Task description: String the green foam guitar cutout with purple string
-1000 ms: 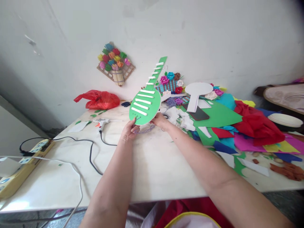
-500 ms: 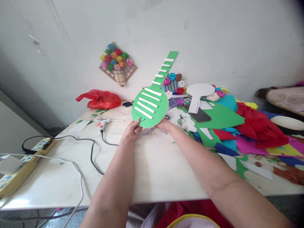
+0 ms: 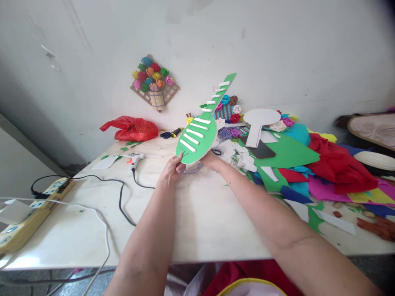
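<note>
A green banjo-shaped cutout [image 3: 202,137], with white strips across its round body and neck, is held above the table, tilted, its neck pointing up and right. My left hand [image 3: 173,167] is closed on the lower left edge, thumb on the green face. My right hand [image 3: 211,161] holds it from behind at the lower right; its fingers are hidden by the disc. A few dark holes and a short thread show near the left thumb. Purple yarn [image 3: 194,168] hangs below the disc, between the hands.
A glue gun [image 3: 135,158] with a black cord lies left, near a power strip [image 3: 46,203]. Behind are a red plastic bag [image 3: 135,129] and a dark-handled tool [image 3: 170,133]. On the right lie a white paddle-shaped cutout [image 3: 261,117], paper scraps [image 3: 239,154] and red crepe paper [image 3: 341,164].
The green cutout has turned in my hands, so its face looks narrower. Its neck tip has moved right and slightly down. Both hands keep their places on it.
</note>
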A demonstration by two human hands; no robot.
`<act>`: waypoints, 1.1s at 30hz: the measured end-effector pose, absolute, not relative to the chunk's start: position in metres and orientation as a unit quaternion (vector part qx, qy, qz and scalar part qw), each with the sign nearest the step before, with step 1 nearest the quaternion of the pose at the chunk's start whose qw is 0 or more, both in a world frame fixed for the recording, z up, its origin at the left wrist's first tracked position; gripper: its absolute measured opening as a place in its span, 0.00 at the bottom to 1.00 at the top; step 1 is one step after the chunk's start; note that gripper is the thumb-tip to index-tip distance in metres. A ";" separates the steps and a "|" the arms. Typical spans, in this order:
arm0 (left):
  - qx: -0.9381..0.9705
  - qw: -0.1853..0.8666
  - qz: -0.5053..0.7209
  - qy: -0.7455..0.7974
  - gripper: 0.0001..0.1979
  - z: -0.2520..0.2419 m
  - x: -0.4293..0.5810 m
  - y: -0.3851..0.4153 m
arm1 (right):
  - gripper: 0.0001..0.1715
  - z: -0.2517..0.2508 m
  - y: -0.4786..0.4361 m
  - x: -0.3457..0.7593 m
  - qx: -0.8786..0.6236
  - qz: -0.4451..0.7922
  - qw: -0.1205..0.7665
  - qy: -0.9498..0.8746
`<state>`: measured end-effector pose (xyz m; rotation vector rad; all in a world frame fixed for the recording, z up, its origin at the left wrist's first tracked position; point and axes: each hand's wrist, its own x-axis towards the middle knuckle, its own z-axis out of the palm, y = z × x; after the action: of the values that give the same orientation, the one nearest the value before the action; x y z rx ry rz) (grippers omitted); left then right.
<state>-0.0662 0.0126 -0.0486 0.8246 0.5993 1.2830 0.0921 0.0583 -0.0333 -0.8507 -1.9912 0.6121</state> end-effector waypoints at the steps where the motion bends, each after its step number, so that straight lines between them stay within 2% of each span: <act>1: 0.360 0.690 0.570 0.263 0.13 -0.049 -0.067 0.013 | 0.14 -0.034 0.059 0.092 -0.334 0.247 0.429 -0.802; 4: 0.326 0.717 0.566 0.244 0.11 -0.048 -0.068 0.014 | 0.10 -0.031 0.057 0.092 -0.348 0.247 0.395 -0.814; 7: 0.283 0.737 0.577 0.210 0.13 -0.045 -0.067 0.013 | 0.14 -0.024 0.050 0.091 -0.358 0.246 0.363 -0.824; 12: 0.216 0.752 0.604 0.154 0.16 -0.039 -0.061 0.009 | 0.15 -0.018 0.044 0.089 -0.339 0.272 0.401 -0.807; 23: 0.209 0.735 0.641 0.069 0.13 -0.046 -0.050 0.010 | 0.16 -0.021 0.047 0.084 -0.345 0.278 0.445 -0.778; 33: 0.252 0.686 0.666 0.152 0.12 -0.044 -0.047 0.009 | 0.14 -0.021 0.045 0.081 -0.335 0.309 0.457 -0.764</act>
<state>-0.0474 0.0092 -0.0443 0.5648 0.3415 1.4909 0.0812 0.0449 -0.0206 -0.8254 -1.8832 0.7621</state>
